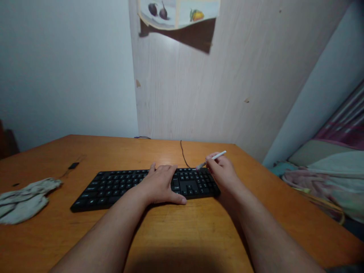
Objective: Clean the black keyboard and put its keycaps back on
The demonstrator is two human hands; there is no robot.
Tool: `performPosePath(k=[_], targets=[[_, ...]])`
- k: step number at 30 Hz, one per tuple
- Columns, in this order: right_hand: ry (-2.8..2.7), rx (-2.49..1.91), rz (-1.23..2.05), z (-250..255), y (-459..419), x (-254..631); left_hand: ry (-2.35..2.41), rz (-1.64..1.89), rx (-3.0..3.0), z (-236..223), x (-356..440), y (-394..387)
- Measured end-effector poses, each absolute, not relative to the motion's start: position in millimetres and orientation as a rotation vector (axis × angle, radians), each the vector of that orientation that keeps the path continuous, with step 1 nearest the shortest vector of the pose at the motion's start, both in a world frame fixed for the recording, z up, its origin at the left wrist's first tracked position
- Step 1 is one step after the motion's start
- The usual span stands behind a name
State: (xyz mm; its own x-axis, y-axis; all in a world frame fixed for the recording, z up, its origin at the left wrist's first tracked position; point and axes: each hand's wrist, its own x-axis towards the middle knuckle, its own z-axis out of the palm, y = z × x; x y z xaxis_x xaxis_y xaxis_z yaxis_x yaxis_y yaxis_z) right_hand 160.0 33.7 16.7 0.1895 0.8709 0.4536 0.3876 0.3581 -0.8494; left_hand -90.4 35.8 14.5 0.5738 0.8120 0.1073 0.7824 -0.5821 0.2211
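Note:
A black computer keyboard (119,185) lies on the wooden desk, a little slanted. My left hand (160,184) rests across its middle with fingers spread, the thumb reaching over the near edge. Between the fingers of my right hand (223,170) is a thin white-handled brush (218,155), held like a pen. Its bristle end points down and left at the top row of keys on the keyboard's right part. Whether the bristles touch the keys, I cannot tell. Part of the keyboard's middle is hidden under my left hand.
A crumpled pale cloth (28,199) lies on the desk (182,231) at the left, near a small black flat piece (74,165). A thin dark cable (183,151) runs back from the keyboard to the wall. Folded bedding (321,170) is heaped beyond the desk's right edge.

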Motion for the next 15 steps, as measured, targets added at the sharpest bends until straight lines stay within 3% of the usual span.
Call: performPosePath(k=[7, 15], targets=[[-1.519, -1.308, 0.487, -9, 52, 160, 1.348, 0.324, 2.648, 13, -90, 36], [-1.446, -1.876, -0.062, 13, 43, 189, 1.341, 0.326, 2.637, 12, -91, 37]])
